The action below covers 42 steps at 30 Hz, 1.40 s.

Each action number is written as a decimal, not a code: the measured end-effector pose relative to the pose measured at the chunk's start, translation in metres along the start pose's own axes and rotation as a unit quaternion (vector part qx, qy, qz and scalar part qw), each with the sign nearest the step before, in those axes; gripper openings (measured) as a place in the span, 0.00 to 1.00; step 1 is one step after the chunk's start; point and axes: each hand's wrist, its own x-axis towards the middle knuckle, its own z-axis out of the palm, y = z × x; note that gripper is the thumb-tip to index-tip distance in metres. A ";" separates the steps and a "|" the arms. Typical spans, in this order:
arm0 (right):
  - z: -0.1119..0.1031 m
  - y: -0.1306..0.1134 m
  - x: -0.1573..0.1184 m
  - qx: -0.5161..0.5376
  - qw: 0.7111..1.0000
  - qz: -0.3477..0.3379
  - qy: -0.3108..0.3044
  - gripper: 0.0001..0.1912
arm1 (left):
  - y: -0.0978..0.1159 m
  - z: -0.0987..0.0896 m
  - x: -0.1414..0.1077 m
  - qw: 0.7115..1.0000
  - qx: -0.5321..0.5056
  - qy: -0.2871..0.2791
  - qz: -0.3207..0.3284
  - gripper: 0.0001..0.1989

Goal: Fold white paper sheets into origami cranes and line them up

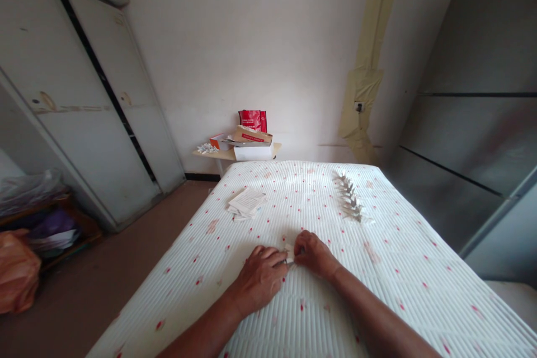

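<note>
Head view: both hands low on white ribbed mattress (398, 268) with red flecks. Left hand (262, 277) and right hand (312, 254) close together, fingertips pinching small white paper piece (289, 251) flat against surface. Fold shape hidden under fingers. Row of finished folded paper pieces (349, 197) lies farther off to right, well apart from hands. Stack of flat paper sheets (246, 202) sits ahead to left, apparently unfolded. Judgement: work partway along, several pieces done, stack left. Small table (235, 154) with boxes by wall.

A paper stack (246, 202) lies on the bed (403, 268), left of folded pieces (348, 197).
</note>
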 end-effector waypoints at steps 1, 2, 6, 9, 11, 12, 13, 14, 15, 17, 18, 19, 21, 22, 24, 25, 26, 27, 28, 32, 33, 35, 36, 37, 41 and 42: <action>0.000 0.000 0.000 -0.002 1.000 -0.002 -0.003 0.06 | -0.001 0.001 0.000 1.000 0.001 0.002 0.002 0.12; 0.000 -0.001 -0.001 -0.004 1.000 0.000 -0.003 0.05 | -0.001 0.002 -0.001 1.000 0.003 0.002 0.003 0.11; 0.003 -0.005 -0.002 -0.027 0.999 0.026 0.012 0.05 | -0.001 0.005 -0.002 1.000 0.011 0.001 -0.007 0.07; 0.004 -0.007 -0.002 -0.039 0.999 0.036 0.012 0.07 | 0.000 0.005 -0.001 1.000 0.014 0.003 -0.013 0.06; 0.004 -0.006 -0.002 -0.035 0.999 0.034 0.008 0.06 | 0.001 0.004 -0.001 1.000 0.012 0.003 -0.013 0.07; 0.004 -0.005 -0.001 -0.029 0.999 0.031 0.007 0.05 | 0.001 0.003 -0.001 1.000 0.010 0.004 -0.013 0.07; 0.004 -0.004 0.000 -0.022 0.999 0.027 0.006 0.05 | 0.001 0.003 -0.001 1.000 0.007 0.005 -0.012 0.07; 0.003 -0.003 0.001 -0.015 1.000 0.024 0.004 0.04 | 0.001 0.002 -0.001 1.000 0.004 0.007 -0.012 0.08; 0.003 -0.001 0.002 -0.009 1.000 0.021 0.004 0.04 | 0.001 0.002 -0.001 1.000 0.002 0.008 -0.013 0.09; 0.001 0.004 0.005 0.003 1.000 0.018 0.004 0.06 | 0.002 0.002 -0.001 1.000 -0.003 0.011 -0.016 0.10; 0.000 0.007 0.006 0.009 1.000 0.020 0.004 0.07 | 0.002 0.002 -0.002 1.000 -0.005 0.012 -0.019 0.10; -0.001 0.009 0.006 0.015 1.000 0.023 0.004 0.08 | 0.002 0.003 -0.002 1.000 -0.008 0.014 -0.022 0.11; -0.004 0.014 0.007 0.029 0.999 0.029 0.003 0.10 | 0.002 0.003 -0.002 0.999 -0.020 0.019 -0.030 0.10; -0.005 0.016 0.006 0.037 0.999 0.031 0.005 0.12 | 0.002 0.003 -0.002 0.999 -0.031 0.025 -0.034 0.10; -0.007 0.016 0.004 0.055 0.998 0.023 0.018 0.14 | 0.001 0.005 0.001 0.996 -0.064 0.043 -0.046 0.09; -0.007 0.015 0.003 0.060 0.998 0.014 0.022 0.14 | 0.001 0.006 0.003 0.993 -0.083 0.054 -0.056 0.08; -0.007 0.014 0.002 0.059 0.998 0.003 0.022 0.14 | 0.000 0.009 0.006 0.990 -0.102 0.067 -0.070 0.07; -0.006 0.012 0.001 0.050 0.999 -0.008 0.018 0.13 | 0.000 0.011 0.009 0.986 -0.116 0.080 -0.088 0.06; -0.005 0.009 0.001 0.035 0.999 -0.017 0.013 0.13 | 0.000 0.014 0.011 0.982 -0.126 0.092 -0.107 0.06; -0.001 0.001 0.001 -0.029 0.999 -0.016 -0.006 0.15 | -0.001 0.022 0.018 0.971 -0.110 0.119 -0.174 0.04; -0.001 0.000 0.001 -0.036 0.999 -0.014 -0.012 0.15 | -0.002 0.022 0.018 0.968 -0.091 0.121 -0.200 0.03; -0.002 -0.001 0.002 -0.044 0.999 -0.012 -0.019 0.14 | -0.002 0.022 0.018 0.959 -0.048 0.117 -0.253 0.05; -0.003 -0.001 0.002 -0.047 0.999 -0.013 -0.020 0.14 | -0.001 0.021 0.018 0.956 -0.030 0.109 -0.272 0.07; -0.003 -0.002 0.002 -0.049 0.998 -0.014 -0.020 0.13 | -0.001 0.020 0.018 0.954 -0.015 0.098 -0.283 0.09; -0.004 -0.002 0.002 -0.052 0.998 -0.014 -0.022 0.12 | 0.002 0.019 0.023 0.952 -0.005 0.057 -0.300 0.10; -0.003 -0.001 0.002 -0.052 0.998 -0.013 -0.022 0.13 | 0.002 0.020 0.025 0.951 -0.011 0.054 -0.305 0.09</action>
